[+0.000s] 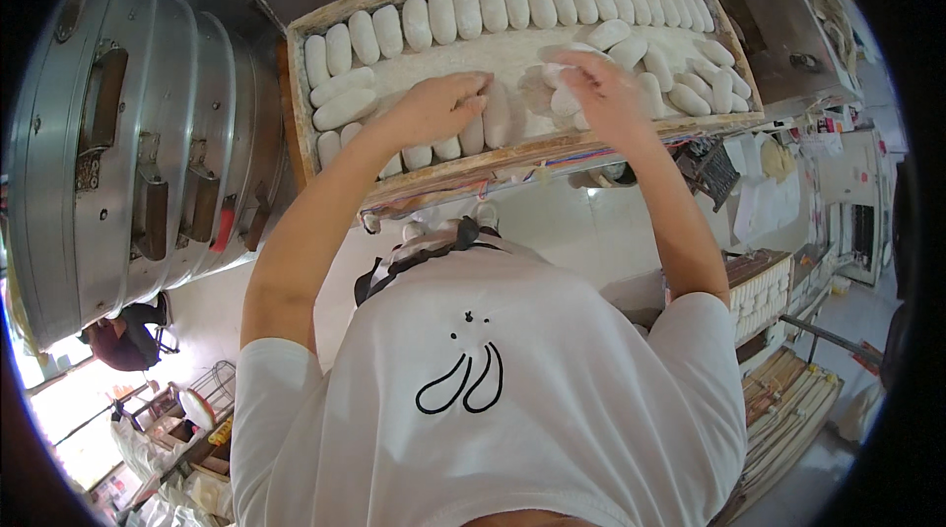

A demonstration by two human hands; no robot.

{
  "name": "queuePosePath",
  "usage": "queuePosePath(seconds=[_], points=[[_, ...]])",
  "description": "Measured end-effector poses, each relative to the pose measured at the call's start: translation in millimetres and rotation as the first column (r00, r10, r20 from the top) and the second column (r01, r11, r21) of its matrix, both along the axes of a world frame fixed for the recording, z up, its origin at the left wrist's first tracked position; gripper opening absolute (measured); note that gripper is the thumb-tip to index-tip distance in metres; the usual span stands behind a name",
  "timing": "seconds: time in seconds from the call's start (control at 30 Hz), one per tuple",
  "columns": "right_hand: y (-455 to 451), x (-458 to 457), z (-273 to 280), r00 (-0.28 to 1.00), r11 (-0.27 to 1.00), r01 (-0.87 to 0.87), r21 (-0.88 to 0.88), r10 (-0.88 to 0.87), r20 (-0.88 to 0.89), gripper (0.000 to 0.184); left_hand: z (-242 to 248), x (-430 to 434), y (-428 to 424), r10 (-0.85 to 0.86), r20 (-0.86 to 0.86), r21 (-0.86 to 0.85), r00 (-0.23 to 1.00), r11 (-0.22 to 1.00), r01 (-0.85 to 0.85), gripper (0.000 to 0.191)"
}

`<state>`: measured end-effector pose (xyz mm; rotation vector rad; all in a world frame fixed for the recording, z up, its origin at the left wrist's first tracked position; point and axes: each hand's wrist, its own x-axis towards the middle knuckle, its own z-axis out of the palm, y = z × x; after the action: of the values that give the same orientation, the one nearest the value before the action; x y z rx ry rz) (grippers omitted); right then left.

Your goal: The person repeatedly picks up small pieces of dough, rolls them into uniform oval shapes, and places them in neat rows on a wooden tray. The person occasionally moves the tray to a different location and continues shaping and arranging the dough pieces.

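Observation:
A long wooden tray dusted with flour holds oblong, floured dough pieces. One row of dough pieces stands side by side along its far wall, and a second runs along the near wall, partly hidden by my left arm. My left hand, fingers bent, is over the near row, its fingertips against or just beside an upright dough piece. Blurred by motion, my right hand is over loose dough pieces in the right half. A blurred white piece lies at its fingertips; whether it is gripped is unclear.
Large round metal vessels with handles stand close on the left. A metal cabinet adjoins the tray's right end. Coloured cords run along its front edge. At lower right is another tray of white pieces; a person is at lower left.

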<state>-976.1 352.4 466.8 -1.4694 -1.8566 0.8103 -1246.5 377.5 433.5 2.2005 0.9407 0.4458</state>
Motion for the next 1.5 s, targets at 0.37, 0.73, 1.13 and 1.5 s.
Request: queuePosePath(seconds=[0.37,0.73,1.13,1.5], points=[[0,49,-7,0.965,0.997,-0.019,0.077,-0.002,0.264,0.040,5,77,31,0.150,-0.072,0.157,0.986,0.978,-0.137,0.046],[3,117,-18,0.541,0.934,-0.055,-0.352,-0.269,-0.797,0.034,-6,130,42,0.162,-0.208,0.118,0.965,0.983,-0.140,0.042],[4,37,15,0.184,0.944,-0.181,-0.276,-0.243,-0.952,0.029,36,111,-5,0.584,0.633,-0.768,0.507,0.554,0.321,0.054],[6,-78,-3,0.927,0.938,0.009,0.347,0.123,-0.355,0.038,48,88,-12,0.886,0.416,-0.864,-0.206,0.456,0.215,0.057]])
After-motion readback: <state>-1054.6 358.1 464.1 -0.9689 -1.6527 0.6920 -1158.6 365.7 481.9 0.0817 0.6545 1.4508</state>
